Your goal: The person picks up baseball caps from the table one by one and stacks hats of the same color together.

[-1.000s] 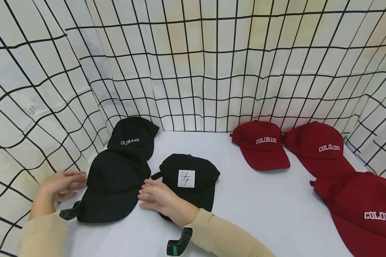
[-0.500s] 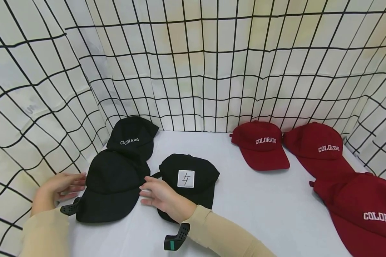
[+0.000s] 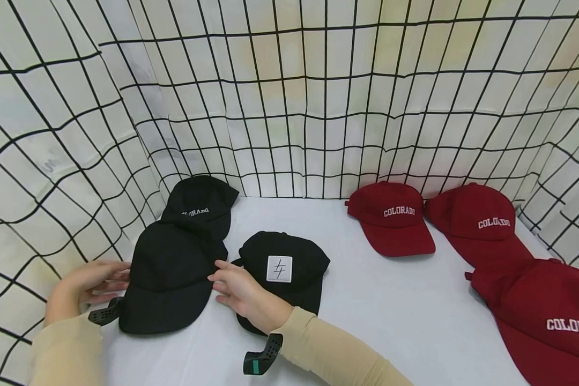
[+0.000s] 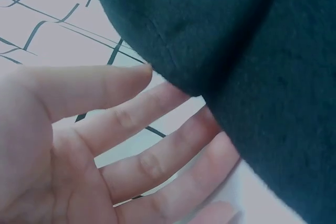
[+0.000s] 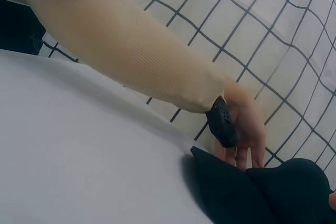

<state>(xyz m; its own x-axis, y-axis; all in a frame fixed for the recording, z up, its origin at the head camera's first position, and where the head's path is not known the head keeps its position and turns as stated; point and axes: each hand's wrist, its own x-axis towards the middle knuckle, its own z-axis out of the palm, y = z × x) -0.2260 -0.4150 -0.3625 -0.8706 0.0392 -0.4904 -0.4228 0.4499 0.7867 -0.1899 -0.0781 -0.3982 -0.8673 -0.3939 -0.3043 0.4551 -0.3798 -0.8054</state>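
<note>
A plain black baseball cap (image 3: pixel 171 273) lies on the white table at the left, its brim toward me. My left hand (image 3: pixel 89 281) is at its left side, fingers extended; in the left wrist view the fingertips (image 4: pixel 205 124) meet the cap's edge and their ends are hidden by it. My right hand (image 3: pixel 248 295) is at the cap's right side with fingers relaxed, fingertips at or touching its edge. The right forearm crosses the brim of a black cap with a white patch (image 3: pixel 301 257). Behind the plain cap, a black COLORADO cap (image 3: pixel 202 195) is partly covered by it.
Several red COLORADO caps stand at the right: one at the back (image 3: pixel 391 217), one beside it (image 3: pixel 477 209), one nearer (image 3: pixel 545 311). White walls with a black grid (image 3: pixel 313 128) enclose the back and sides. White tabletop (image 3: pixel 376 305) lies between the black and red caps.
The plain black cap has shifted slightly right and back, covering more of the lettering behind it. My left hand follows slightly right; my right hand has barely moved.
</note>
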